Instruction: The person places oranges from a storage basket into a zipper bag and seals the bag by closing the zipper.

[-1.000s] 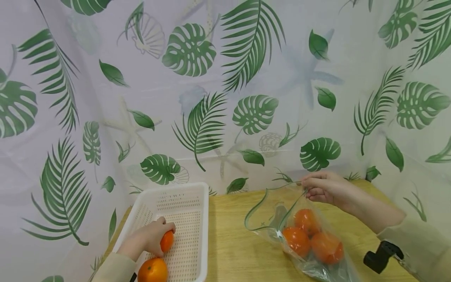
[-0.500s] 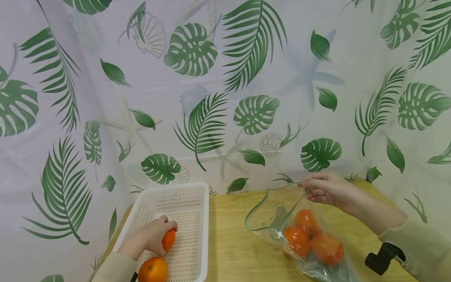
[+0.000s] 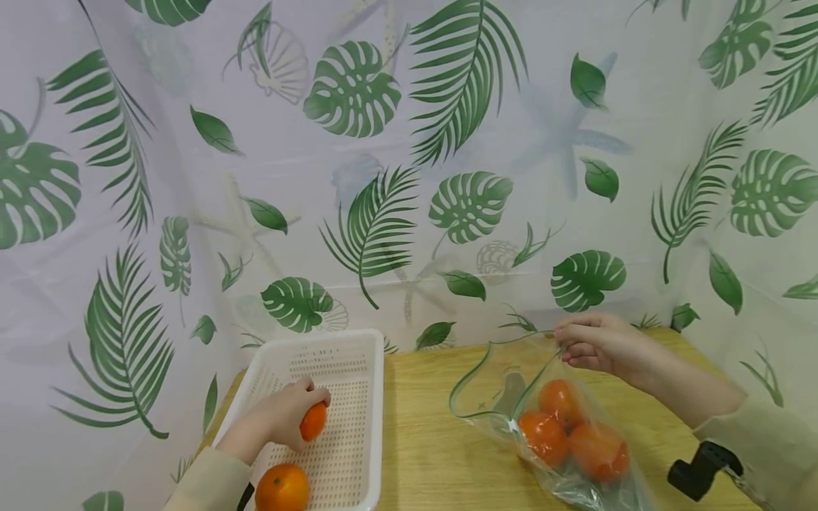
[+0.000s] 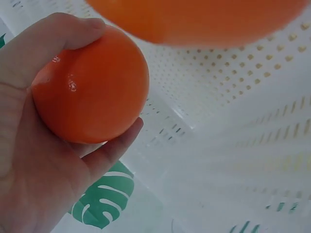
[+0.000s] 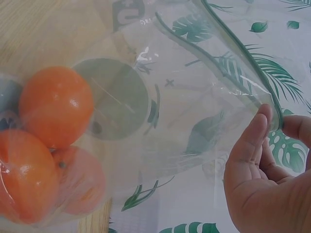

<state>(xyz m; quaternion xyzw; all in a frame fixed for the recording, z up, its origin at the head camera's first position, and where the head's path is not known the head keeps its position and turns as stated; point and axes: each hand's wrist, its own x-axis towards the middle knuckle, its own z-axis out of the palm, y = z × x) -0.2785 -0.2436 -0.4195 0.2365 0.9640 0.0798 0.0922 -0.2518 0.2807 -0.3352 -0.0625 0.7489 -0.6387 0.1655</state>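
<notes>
My left hand (image 3: 281, 415) grips an orange (image 3: 313, 421) over the floor of a white plastic basket (image 3: 374, 426). In the left wrist view, thumb and fingers wrap around the orange (image 4: 92, 87). Another orange (image 3: 282, 488) sits near the basket's front, close to that wrist. On the right, my right hand (image 3: 603, 345) pinches the rim of a clear zip bag (image 3: 488, 387) between thumb and fingertips. The bag's green-edged mouth gapes toward the left, with 3 oranges (image 3: 594, 451) inside. The right wrist view shows the fingertips (image 5: 262, 114) at the corner of the green zip strip.
A wooden table (image 3: 434, 426) carries the basket on the left and the bag on the right, with bare wood between. Behind and at both sides hangs a white leaf-print curtain (image 3: 409, 177). A black strap device (image 3: 703, 470) is on the right sleeve.
My left hand has shifted slightly right and up with the orange in its grip. The right hand keeps its hold on the bag's rim, and the bag stays in place.
</notes>
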